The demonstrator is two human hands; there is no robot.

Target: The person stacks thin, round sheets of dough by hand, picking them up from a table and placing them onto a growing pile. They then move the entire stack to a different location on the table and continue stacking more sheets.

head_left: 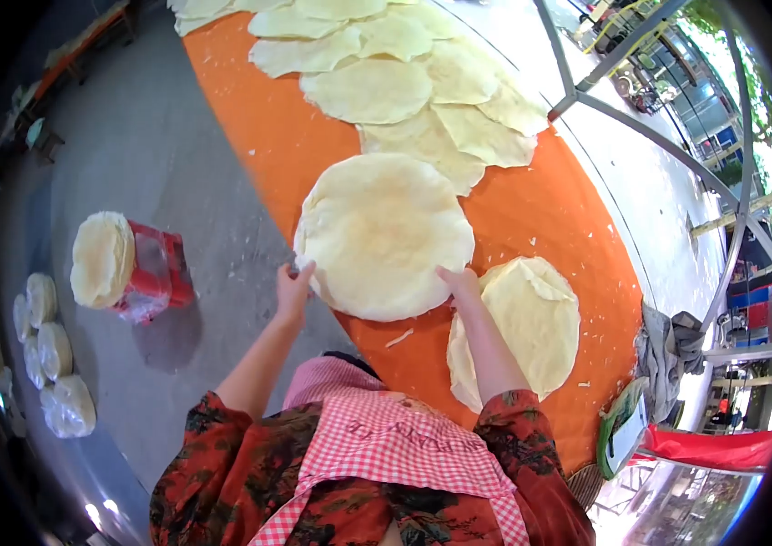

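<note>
The left hand (293,291) and right hand (460,284) are set apart on opposite sides of a big round flatbread (381,237). It lies flat on the orange cloth (258,127) that covers the counter (604,173), near the counter's near edge. The left hand pinches the rim, thumb on top. The right hand lies with its fingers on the rim, but whether it grips cannot be told. The rim looks thick and layered, so this may be several sheets stacked; that is not clear.

Just right of it, under the right forearm, lies a second round (536,328) with a folded-over edge, touching or nearly touching the first. Farther up the cloth, a row of thinner sheets (377,86) overlap one another like tiles, the nearest tucked against the far rim of the flatbread. Crumbs dot the cloth. A grey rag (666,341) hangs at the right end of the counter.

On the floor (149,136) to the left stands a red container (166,273), partly wrapped in clear plastic. A pale stack (102,259) of rounds rests against or on it, and what is inside cannot be seen. Along the far left edge, well apart from the counter, lie several clear bags (65,407), each filled with a pile of the same pale rounds.
</note>
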